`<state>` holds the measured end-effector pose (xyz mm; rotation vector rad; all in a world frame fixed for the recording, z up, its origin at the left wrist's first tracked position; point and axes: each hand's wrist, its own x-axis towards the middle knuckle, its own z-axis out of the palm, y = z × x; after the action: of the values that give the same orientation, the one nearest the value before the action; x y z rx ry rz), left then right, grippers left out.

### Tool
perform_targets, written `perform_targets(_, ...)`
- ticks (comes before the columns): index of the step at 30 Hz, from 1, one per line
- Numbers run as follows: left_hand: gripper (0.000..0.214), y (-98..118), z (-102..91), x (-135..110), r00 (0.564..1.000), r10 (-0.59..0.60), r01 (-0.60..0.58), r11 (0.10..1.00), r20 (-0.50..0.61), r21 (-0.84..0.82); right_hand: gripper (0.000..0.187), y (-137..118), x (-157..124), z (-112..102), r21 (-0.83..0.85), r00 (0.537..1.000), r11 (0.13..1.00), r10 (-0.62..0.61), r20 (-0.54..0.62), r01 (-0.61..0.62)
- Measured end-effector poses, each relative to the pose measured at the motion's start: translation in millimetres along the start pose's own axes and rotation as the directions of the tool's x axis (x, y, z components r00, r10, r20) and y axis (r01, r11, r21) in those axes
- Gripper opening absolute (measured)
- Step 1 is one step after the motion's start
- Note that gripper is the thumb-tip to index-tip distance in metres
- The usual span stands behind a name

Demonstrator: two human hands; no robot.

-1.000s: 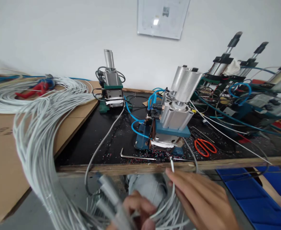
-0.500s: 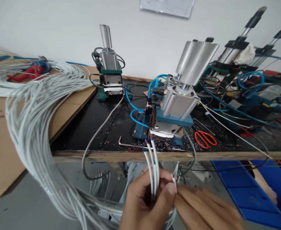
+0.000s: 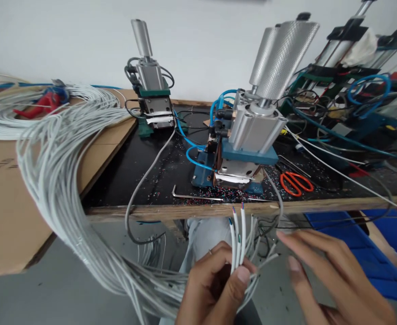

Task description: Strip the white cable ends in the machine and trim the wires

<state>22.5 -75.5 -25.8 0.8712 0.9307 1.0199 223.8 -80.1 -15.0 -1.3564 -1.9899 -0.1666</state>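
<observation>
My left hand (image 3: 215,289) is closed round the ends of several white cables (image 3: 238,234), which stick up from my fingers with coloured inner wires showing at their tips. These ends belong to a thick white cable bundle (image 3: 59,189) that loops down from the left. My right hand (image 3: 333,280) hovers just to the right of the cable ends with fingers stretched out and apart, holding nothing. Right beyond the cable tips, on the black bench, stands a pneumatic stripping machine (image 3: 249,135) with a blue base and a silver cylinder.
A hex key (image 3: 191,196) and orange scissors (image 3: 296,183) lie on the black bench (image 3: 144,171) beside the machine. A second machine (image 3: 149,97) stands further back. Cardboard (image 3: 2,194) carrying cable coils is at the left; blue bins (image 3: 354,248) sit below at the right.
My left hand came up from below the bench gripping the cable ends. My right hand has let go of a cable end, moved right and spread its fingers. The view dipped closer to the machine.
</observation>
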Motion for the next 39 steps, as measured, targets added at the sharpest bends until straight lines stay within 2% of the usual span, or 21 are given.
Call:
perform_targets(2,0.029,-4,0.7,1,0.997,0.079,-0.08,0.995,0.012,0.052,0.034,-17,11,-1,0.144,0.99,0.98,0.143,-0.015,-0.14)
perform_targets(5,0.027,-6,2.1,1,0.982,0.163,-0.174,0.975,0.09,0.136,0.022,-37,27,6,0.337,0.979,0.921,0.205,0.011,-0.196)
perform_targets(7,0.025,-3,2.2,-1,0.98,0.165,-0.182,0.967,0.107,0.179,0.019,-46,32,13,0.434,0.969,0.875,0.248,-0.022,-0.214)
perform_targets(9,0.023,0,1.0,-4,0.98,0.199,-0.197,0.959,0.01,0.203,0.017,-54,31,20,0.523,0.936,0.815,0.341,-0.086,-0.249)
perform_targets(11,0.026,2,-1.5,-6,0.941,0.286,-0.249,0.947,-0.179,0.201,0.016,-61,24,25,0.618,0.865,0.718,0.487,-0.119,-0.319)
perform_targets(12,0.029,3,-2.8,-7,0.915,0.302,-0.264,0.949,-0.266,0.171,0.017,-65,20,27,0.653,0.834,0.665,0.544,-0.093,-0.361)
perform_targets(13,0.03,3,-3.7,-7,0.9,0.292,-0.266,0.956,-0.323,0.123,0.017,-68,17,28,0.674,0.821,0.621,0.569,-0.039,-0.399)
perform_targets(14,0.03,4,-4.0,-8,0.901,0.26,-0.252,0.965,-0.346,0.07,0.018,-70,13,29,0.683,0.824,0.59,0.566,0.03,-0.431)
perform_targets(16,0.027,5,-1.9,-8,0.932,0.173,-0.183,0.983,-0.32,-0.002,0.019,-73,8,29,0.68,0.847,0.563,0.505,0.168,-0.47)
perform_targets(18,0.024,8,2.9,-7,0.945,0.152,-0.155,0.988,-0.289,0.011,0.023,-72,4,30,0.69,0.862,0.546,0.445,0.242,-0.476)
perform_targets(22,0.015,16,6.7,-1,0.949,0.205,-0.191,0.978,-0.238,0.08,0.023,-70,1,29,0.693,0.866,0.538,0.417,0.274,-0.479)
perform_targets(27,0.011,21,-7.2,5,0.952,0.293,-0.275,0.947,-0.093,0.169,0.024,-68,2,24,0.673,0.87,0.556,0.378,0.317,-0.487)
perform_targets(30,0.015,24,-10.1,6,0.936,0.341,-0.311,0.916,-0.082,0.254,0.025,-65,2,23,0.646,0.871,0.584,0.331,0.363,-0.492)
perform_targets(35,0.016,29,-2.3,8,0.872,0.481,-0.397,0.805,-0.092,0.44,0.02,-62,3,25,0.624,0.877,0.617,0.292,0.383,-0.478)
perform_targets(39,0.016,32,-3.3,9,0.89,0.455,-0.386,0.785,-0.028,0.485,0.021,-60,6,23,0.584,0.875,0.664,0.25,0.415,-0.467)
